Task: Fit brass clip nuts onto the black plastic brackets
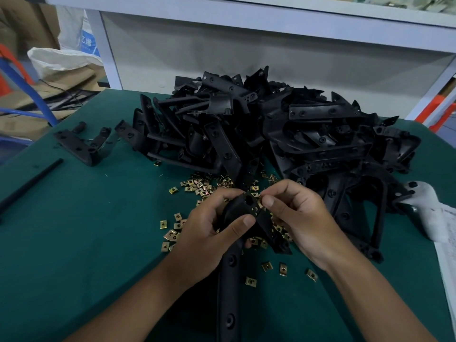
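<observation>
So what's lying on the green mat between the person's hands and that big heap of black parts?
In the head view, loose brass clip nuts lie scattered on the green mat between the hands and the heap of black brackets.

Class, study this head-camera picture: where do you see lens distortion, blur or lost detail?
Head view: wide-angle bending curves the shelf frame and table edges; dim, soft light merges the bracket pile into black; corners look soft; brass clip nuts glint faintly.

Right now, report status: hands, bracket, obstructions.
Left hand grips black plastic bracket. Right hand pinches brass clip nut at bracket's edge. Loose brass nuts underneath; nothing blocking.
</observation>
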Motion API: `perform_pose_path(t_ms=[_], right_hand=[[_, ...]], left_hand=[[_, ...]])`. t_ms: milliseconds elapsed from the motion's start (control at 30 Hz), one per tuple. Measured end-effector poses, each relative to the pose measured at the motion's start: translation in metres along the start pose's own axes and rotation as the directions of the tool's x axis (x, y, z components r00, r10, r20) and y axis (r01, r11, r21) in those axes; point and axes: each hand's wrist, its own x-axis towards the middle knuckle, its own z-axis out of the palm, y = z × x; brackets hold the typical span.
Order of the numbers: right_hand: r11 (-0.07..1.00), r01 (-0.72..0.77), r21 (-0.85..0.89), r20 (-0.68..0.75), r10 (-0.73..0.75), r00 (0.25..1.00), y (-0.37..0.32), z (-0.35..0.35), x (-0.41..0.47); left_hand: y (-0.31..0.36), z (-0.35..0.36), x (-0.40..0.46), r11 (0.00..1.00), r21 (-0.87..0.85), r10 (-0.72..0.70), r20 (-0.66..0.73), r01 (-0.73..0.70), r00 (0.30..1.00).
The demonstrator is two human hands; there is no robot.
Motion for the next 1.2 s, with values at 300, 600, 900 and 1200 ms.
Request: perform_pose_path(t_ms=[300,600,900,1200], right_hand=[[0.999,-0.030,0.010,-0.055,0.031,0.998,-0.003,0.005,-0.002],[0.993,-0.113,0.033,-0.138,0.116,0.984,-0.006,0.011,-0.006],[0.971,-0.217,0.105,-0.057,0.223,0.973,-0.009,0.009,-0.006],[0.997,-0.060,-0.053,-0.156,0.052,0.986,-0.008,0.014,-0.009]], left_hand=[[-0.001,-0.001,0.001,0.999,-0.043,-0.019,0.004,0.019,1.000],[-0.002,-0.002,0.002,0.999,-0.009,-0.044,0.008,0.044,0.999],[0.000,-0.003,0.002,0.997,-0.071,-0.030,0.041,0.033,0.999],[-0.002,-0.004,0.004,0.999,-0.015,-0.028,0.013,0.028,1.000]])
